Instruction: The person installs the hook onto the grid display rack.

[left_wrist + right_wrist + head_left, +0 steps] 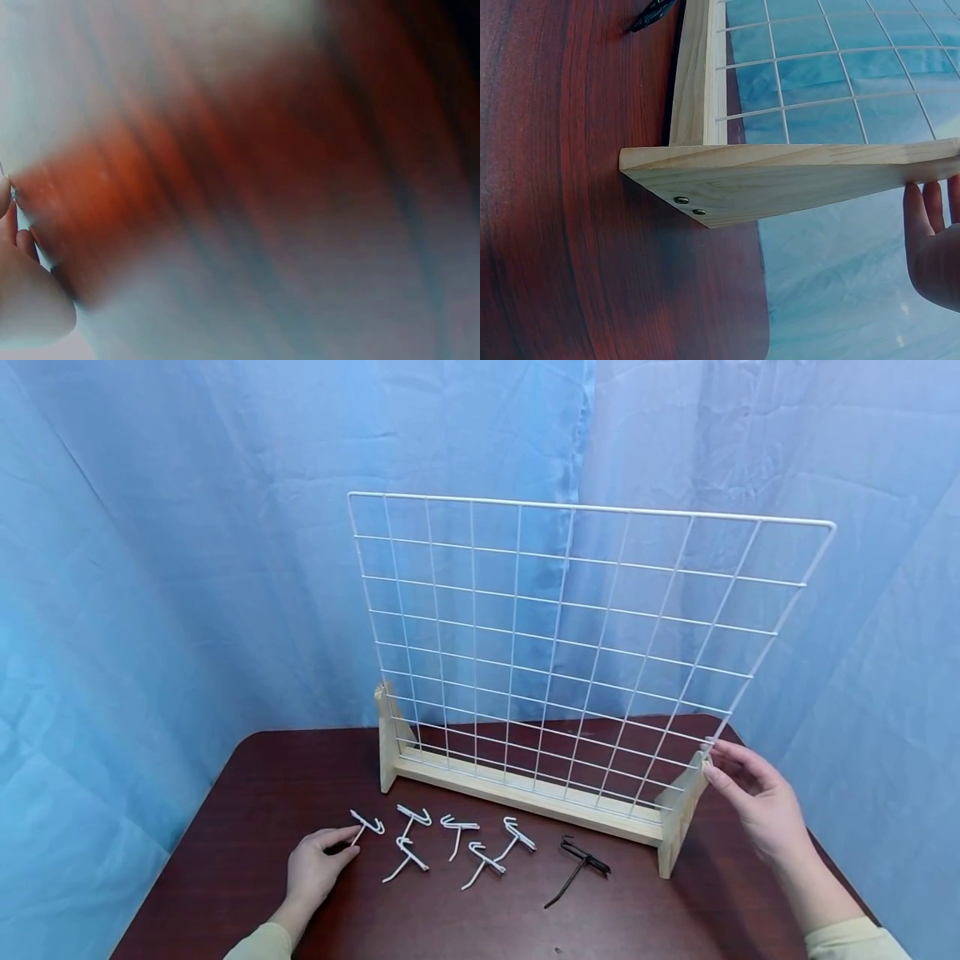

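Observation:
My left hand (318, 867) pinches the prong of a white metal hook (367, 823) between thumb and fingertips, low over the table. Several more white hooks (480, 862) lie to its right, then one black hook (585, 858). A white wire grid panel (517, 553) stands upright in a wooden stand (480, 787). My right hand (761, 806) grips the top of the stand's right end piece, beside the panel's edge. The right wrist view has fingertips against that wooden end piece (780, 184). In the left wrist view, only part of the left hand (30, 292) shows, at the left edge.
The dark red-brown table (285, 777) has rounded back corners. Light blue cloth (225, 527) hangs behind it and at both sides. Two screws (681, 200) show on the end piece's outer face. Most of the left wrist view is blurred.

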{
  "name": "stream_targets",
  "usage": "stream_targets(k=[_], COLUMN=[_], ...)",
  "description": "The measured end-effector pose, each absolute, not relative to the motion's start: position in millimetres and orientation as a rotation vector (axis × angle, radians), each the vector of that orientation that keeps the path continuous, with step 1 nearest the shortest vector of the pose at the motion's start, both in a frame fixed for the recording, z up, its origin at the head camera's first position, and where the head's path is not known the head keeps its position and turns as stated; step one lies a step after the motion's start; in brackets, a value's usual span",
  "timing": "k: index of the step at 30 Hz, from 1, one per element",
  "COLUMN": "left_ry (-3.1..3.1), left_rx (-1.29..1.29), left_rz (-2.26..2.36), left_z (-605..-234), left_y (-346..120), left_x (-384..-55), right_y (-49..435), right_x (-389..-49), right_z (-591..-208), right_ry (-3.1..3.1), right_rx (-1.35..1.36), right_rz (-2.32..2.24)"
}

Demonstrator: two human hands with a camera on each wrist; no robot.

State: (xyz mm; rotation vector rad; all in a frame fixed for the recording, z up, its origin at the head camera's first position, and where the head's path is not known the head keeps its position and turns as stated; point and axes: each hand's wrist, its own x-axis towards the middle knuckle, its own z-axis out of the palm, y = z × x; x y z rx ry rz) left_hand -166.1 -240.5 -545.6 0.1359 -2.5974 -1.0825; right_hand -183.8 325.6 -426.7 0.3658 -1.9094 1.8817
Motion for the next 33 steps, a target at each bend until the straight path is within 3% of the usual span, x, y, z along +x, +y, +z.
stream_targets(k=[11,22,33], left_ry=[-2.578,-2.576,-2.464], left_rx=[0.11,0.264,0.21], left_rz=[-1.064,-1.218,-1.172], left_z=[-547,-541,-537], left_y=[-241,-245,-241], left_x=[-165,-165,-163], right_y=[324,324,322], right_x=[-183,-184,-184], right_z=[-428,-429,-430], right_ry=[-1.887,-1.877,-1.862], right_rx=[0.377,0.38,0.373], right_rz=[1.894,1.892,1.907])
